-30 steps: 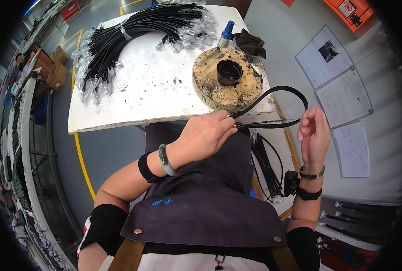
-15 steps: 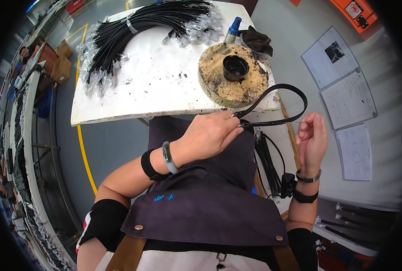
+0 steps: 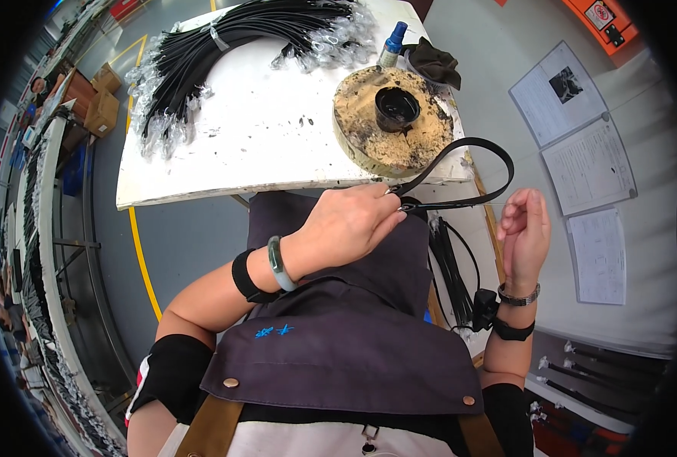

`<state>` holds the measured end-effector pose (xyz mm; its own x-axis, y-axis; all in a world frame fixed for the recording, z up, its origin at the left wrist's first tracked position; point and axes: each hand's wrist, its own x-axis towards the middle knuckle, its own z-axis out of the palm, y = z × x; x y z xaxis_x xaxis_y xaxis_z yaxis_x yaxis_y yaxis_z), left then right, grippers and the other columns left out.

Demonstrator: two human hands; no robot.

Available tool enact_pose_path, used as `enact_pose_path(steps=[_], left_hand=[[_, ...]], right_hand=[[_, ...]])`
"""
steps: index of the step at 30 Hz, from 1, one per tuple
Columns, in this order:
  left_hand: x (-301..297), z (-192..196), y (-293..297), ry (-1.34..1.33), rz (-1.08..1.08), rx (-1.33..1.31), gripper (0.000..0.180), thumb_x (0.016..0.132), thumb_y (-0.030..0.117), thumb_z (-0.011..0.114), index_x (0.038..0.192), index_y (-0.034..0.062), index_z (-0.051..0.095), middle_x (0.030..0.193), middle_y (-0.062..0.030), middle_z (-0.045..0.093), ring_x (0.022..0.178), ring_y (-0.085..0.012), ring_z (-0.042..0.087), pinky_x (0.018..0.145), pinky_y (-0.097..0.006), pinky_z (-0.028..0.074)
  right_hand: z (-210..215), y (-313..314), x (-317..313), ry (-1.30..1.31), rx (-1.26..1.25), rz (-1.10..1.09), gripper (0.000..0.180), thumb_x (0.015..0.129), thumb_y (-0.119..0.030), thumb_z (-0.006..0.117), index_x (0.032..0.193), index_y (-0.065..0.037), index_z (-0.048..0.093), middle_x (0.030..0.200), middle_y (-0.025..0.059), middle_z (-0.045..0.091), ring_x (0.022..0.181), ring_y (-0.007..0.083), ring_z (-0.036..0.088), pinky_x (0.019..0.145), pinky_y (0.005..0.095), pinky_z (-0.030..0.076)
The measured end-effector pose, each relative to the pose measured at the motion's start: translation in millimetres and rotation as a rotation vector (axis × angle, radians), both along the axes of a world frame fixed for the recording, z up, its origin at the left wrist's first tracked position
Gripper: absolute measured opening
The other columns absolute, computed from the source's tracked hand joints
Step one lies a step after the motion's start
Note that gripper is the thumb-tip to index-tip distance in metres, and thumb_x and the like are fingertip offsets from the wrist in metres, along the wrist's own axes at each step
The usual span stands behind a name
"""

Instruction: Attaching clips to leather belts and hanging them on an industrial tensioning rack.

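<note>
My left hand point(image 3: 354, 222) is closed on the two ends of a black strap point(image 3: 498, 152), where small metal fittings show at the fingertips. The strap bends into a loop that reaches out to the right, over the table's near right corner. Just past the loop, my right hand point(image 3: 526, 234) is raised with its fingers curled in and pressed together. Whatever it may hold is too small or hidden to name. Beyond the strap, a small dark cup point(image 3: 396, 109) with black liquid stands on a round tan block point(image 3: 354, 122) stained black.
On the white table point(image 3: 255, 129) lie a big bundle of black straps point(image 3: 194, 61) with plastic-wrapped ends, a blue-capped bottle point(image 3: 392, 44) and a dark cloth point(image 3: 434, 64). More black straps point(image 3: 449, 255) hang below at the right. Papers point(image 3: 586, 167) are fixed to the right wall.
The view has shifted slightly. My left hand and the strap loop sit a little further left and up in the picture; both hands keep nearly the same pose.
</note>
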<state>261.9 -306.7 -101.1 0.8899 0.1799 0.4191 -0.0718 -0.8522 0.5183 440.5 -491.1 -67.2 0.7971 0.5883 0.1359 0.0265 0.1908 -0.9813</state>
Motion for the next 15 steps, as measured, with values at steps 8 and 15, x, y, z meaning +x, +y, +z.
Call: enact_pose_path(steps=[8,15], left_hand=[[1.0,-3.1,1.0,0.002,-0.006,-0.005,0.018,0.085,0.02,0.056,0.076,0.0055,0.052,0.07,-0.0096,0.048,0.061,-0.0282,0.053,0.052,-0.038,0.042],[1.8,-3.2,1.5,-0.002,-0.006,0.003,0.018,0.085,0.02,0.056,0.075,0.0055,0.052,0.069,-0.0093,0.048,0.061,-0.0277,0.053,0.051,-0.038,0.042]], right_hand=[[2.1,-1.2,0.4,-0.039,-0.004,0.006,0.029,0.097,-0.025,0.037,0.081,-0.004,0.049,0.069,0.0043,0.049,0.054,0.0069,0.046,0.044,0.02,0.041],[5.4,-4.0,2.1,-0.08,0.019,-0.008,0.03,0.097,-0.025,0.036,0.082,-0.004,0.049,0.069,0.004,0.049,0.054,0.0074,0.046,0.044,0.0199,0.042]])
